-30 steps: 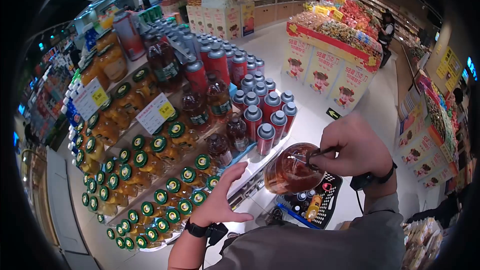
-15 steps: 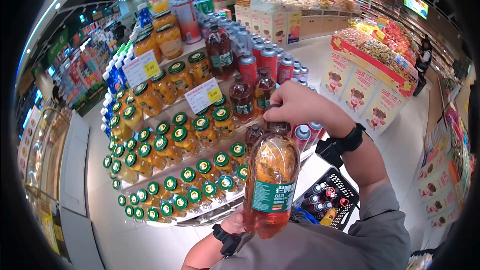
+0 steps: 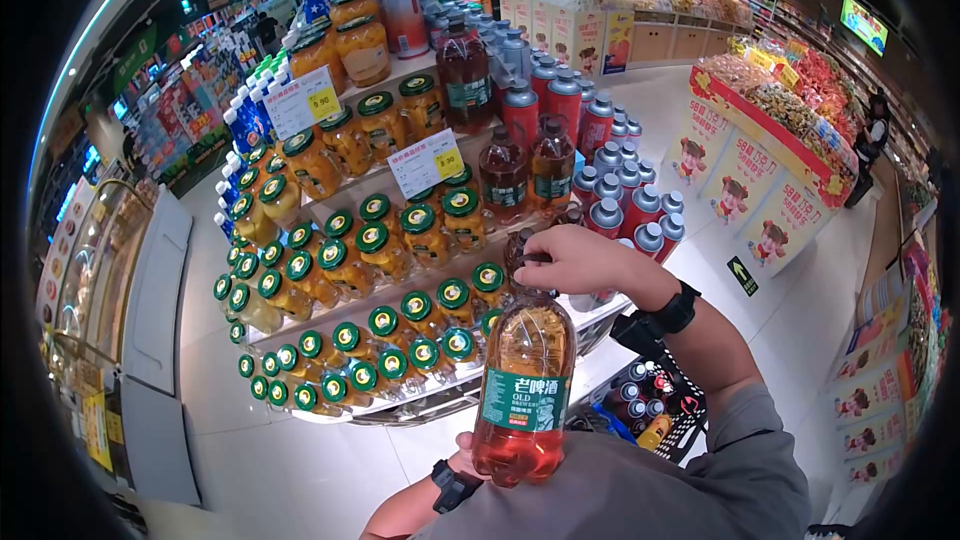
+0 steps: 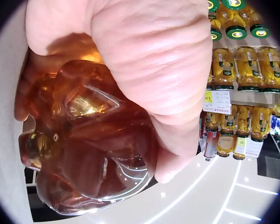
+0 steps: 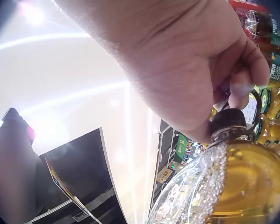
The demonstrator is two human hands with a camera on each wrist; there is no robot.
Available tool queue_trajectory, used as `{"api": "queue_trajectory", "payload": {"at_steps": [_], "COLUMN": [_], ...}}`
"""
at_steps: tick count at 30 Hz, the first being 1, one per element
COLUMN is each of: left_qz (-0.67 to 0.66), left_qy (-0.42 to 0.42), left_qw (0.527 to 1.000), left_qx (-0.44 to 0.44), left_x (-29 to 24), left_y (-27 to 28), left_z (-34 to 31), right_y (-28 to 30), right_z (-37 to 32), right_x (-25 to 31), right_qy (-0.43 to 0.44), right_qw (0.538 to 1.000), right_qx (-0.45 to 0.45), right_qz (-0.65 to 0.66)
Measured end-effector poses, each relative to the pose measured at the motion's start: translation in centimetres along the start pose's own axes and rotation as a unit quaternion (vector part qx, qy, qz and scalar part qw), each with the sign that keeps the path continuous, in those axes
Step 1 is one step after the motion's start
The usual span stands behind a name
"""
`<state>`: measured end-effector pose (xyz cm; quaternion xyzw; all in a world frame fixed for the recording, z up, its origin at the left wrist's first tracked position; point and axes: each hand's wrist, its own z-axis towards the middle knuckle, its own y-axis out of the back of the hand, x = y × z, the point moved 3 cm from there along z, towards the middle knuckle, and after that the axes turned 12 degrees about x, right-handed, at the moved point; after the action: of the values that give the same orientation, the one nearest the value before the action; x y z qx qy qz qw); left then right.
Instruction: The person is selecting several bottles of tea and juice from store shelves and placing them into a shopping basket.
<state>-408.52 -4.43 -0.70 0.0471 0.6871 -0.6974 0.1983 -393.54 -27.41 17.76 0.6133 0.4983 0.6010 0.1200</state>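
A large clear bottle of amber-red drink with a green label (image 3: 524,400) stands upright in front of the person's body in the head view. The right hand (image 3: 585,262) grips it at the neck and dark cap; in the right wrist view the fingers of that hand (image 5: 186,70) curl at the cap (image 5: 227,118) and its loop handle. Low on the bottle, the left hand (image 3: 468,458) is partly hidden behind it. The left wrist view shows the left hand (image 4: 154,60) wrapped around the lobed bottle base (image 4: 98,140).
Green-lidded jars (image 3: 372,238) fill a tiered display at left, with price cards (image 3: 426,162), dark bottles (image 3: 504,174) and red cans (image 3: 606,216). A black basket (image 3: 684,410) holding bottles is below right. Candy stands (image 3: 735,180) are farther right; a person (image 3: 872,145) is beyond.
The bottle has gone from tilted to upright, its label now facing the camera. The left hand has come from open beside it to its base. The view has swung, shifting the display rightward.
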Motion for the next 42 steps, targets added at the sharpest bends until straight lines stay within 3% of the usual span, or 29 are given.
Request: {"api": "queue_trajectory", "payload": {"at_steps": [6,8,23,25,28,29,30,33,36,39,42], "left_qz": [-0.064,-0.026,-0.038,-0.072,-0.092,-0.082,-0.082,-0.237,-0.232,-0.195,-0.095], "left_qy": [-0.006,-0.003,0.018,0.017,0.048,-0.004,-0.003,0.042,0.029,0.044,-0.001], "left_qw": [0.993,0.999,0.994,0.986,0.983,0.994,0.994,0.959,0.955,0.968,0.988], "left_qx": [0.097,0.044,0.100,0.148,0.150,0.078,0.077,0.148,0.185,0.151,0.125], "left_x": [1.3,0.3,-1.1,-1.0,-1.5,-1.1,-0.8,0.3,-0.1,-0.6,-1.3], "left_y": [2.4,2.1,-0.3,-0.3,-0.9,-1.7,-0.3,2.7,2.6,1.5,0.5], "left_z": [0.3,0.7,2.7,2.8,2.8,2.4,2.2,1.9,2.3,2.2,2.4], "right_y": [-0.7,-0.6,-0.5,-0.7,-0.4,-0.2,-0.1,-0.1,0.0,0.3,0.0], "right_z": [0.0,0.3,-0.6,-0.5,-1.3,-1.3,-1.2,-0.8,-0.7,-0.9,-0.8], "right_x": [-1.0,-1.5,-2.1,-2.1,-1.1,-0.8,-0.6,-0.3,-0.2,0.2,-0.2], "right_qy": [-0.001,-0.001,-0.021,0.041,0.017,0.017,0.025,0.036,0.040,0.030,0.048], "right_qw": [0.999,0.999,0.996,0.989,0.985,0.985,0.987,0.992,0.992,0.993,0.996], "right_qx": [-0.002,-0.008,-0.013,-0.141,-0.171,-0.171,-0.153,-0.122,-0.118,-0.112,-0.074], "right_qz": [0.050,0.044,0.091,0.031,-0.015,-0.014,-0.029,-0.026,-0.026,-0.029,0.031]}}
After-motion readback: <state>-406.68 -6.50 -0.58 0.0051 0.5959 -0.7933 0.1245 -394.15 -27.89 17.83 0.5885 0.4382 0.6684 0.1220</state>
